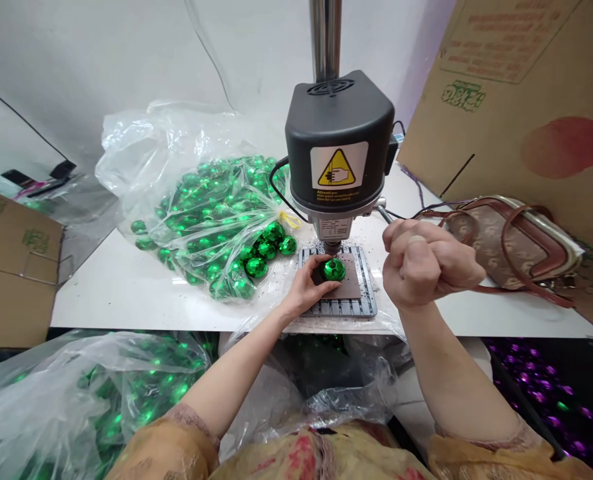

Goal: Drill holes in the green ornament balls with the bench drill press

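My left hand (309, 287) pinches a shiny green faceted ball (334, 269) between thumb and fingers. The ball sits on a brown board (349, 287) on the slotted metal base (369, 303), right beneath the chuck of a black drill press (339, 127). Whether the bit touches the ball I cannot tell. At the right of the machine, my right hand (424, 263) is closed in a fist around the end of the press's feed lever (384, 212); its grip end is hidden in the fingers.
Left of the press lies a transparent bag (141, 143) full of green balls, several spilling from its mouth. A handbag (506, 233) and a cardboard box (511, 113) stand right. Another bag of green balls (141, 387) is below the table edge; purple balls (541, 387) lie lower right.
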Available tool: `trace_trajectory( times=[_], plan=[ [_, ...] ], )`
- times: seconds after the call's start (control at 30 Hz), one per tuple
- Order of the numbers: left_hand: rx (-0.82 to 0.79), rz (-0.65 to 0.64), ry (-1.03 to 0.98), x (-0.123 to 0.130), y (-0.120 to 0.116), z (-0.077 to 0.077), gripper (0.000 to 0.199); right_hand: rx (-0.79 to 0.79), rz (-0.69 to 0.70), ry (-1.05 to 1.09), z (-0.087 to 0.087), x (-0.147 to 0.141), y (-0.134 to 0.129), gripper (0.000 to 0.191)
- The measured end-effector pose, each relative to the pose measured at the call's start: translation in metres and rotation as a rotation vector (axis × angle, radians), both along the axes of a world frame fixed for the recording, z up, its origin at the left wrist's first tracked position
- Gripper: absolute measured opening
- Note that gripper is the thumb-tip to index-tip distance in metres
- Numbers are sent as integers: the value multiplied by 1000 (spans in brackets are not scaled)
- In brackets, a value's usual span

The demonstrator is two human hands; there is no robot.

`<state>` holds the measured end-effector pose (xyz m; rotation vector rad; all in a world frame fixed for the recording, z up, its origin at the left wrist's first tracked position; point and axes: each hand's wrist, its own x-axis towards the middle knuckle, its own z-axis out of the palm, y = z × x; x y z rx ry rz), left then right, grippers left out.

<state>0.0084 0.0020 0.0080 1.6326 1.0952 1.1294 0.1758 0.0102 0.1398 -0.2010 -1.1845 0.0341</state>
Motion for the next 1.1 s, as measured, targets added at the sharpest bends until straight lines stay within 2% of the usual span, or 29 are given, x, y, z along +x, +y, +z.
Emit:
trace_trajectory(
  times=[0.17,0.23,0.3,0.37,0.43,0.5,0.6,0.67,0.73,0.83,0.9,1.0,1.07,1.1],
  plan=[
    [10,4,1,0,-1,-1,58,13,-9,-47,-14,1,-1,45],
    [10,3,2,0,-1,0,58,-6,-22,-31,-13,0,-3,47],
    [9,2,3,1,-1,2,58,-88,-45,26,-1,-4,-5,50],
    [9,25,14,3,-1,5,58,-238,-58,111,19,-6,-6,52],
    [24,83,32,5,-3,9,55,-394,-7,135,41,-8,-4,51],
    [55,162,53,5,-11,14,51,-428,32,101,57,-7,-1,48],
    [88,212,138,0,-38,22,47,-429,48,82,66,-5,4,45],
    [114,109,233,-7,-63,26,46,-415,52,88,66,-5,4,45],
    [182,-89,364,-15,-87,28,46,-400,57,103,64,-5,4,44],
    [303,-292,556,-25,-106,27,52,-380,60,120,64,-7,2,43],
    [352,-289,600,-32,-98,27,48,-373,57,124,64,-8,2,44],
    [421,-64,653,-46,-58,32,21,-372,52,139,65,-9,1,44],
    [471,127,834,-56,-22,37,28,-376,54,147,64,-9,1,44],
    [473,165,961,-61,-4,38,37,-381,60,146,64,-9,2,44]
  ],
)
